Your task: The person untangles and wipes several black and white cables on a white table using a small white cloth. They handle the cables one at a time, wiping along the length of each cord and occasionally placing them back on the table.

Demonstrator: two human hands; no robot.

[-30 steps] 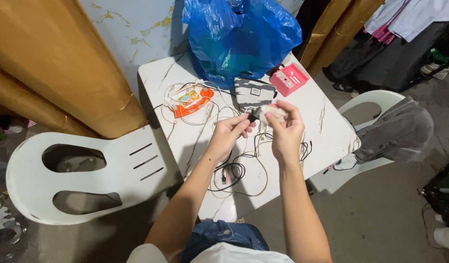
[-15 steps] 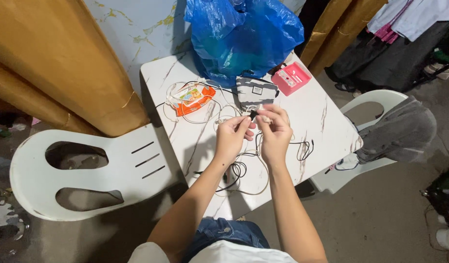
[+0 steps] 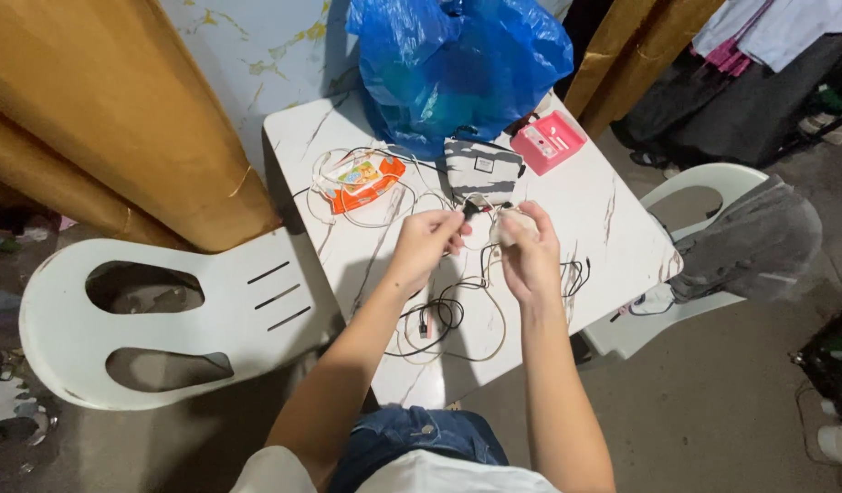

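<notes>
Black cable plug: pinched in left hand fingertips. Right hand, now drawn closer, closes around pale bundled cord.

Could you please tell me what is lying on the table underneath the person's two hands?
Under the left hand and right hand, loose black and white cables coil on the white marble-pattern table. Whatever lies directly beneath the palms is covered.
</notes>
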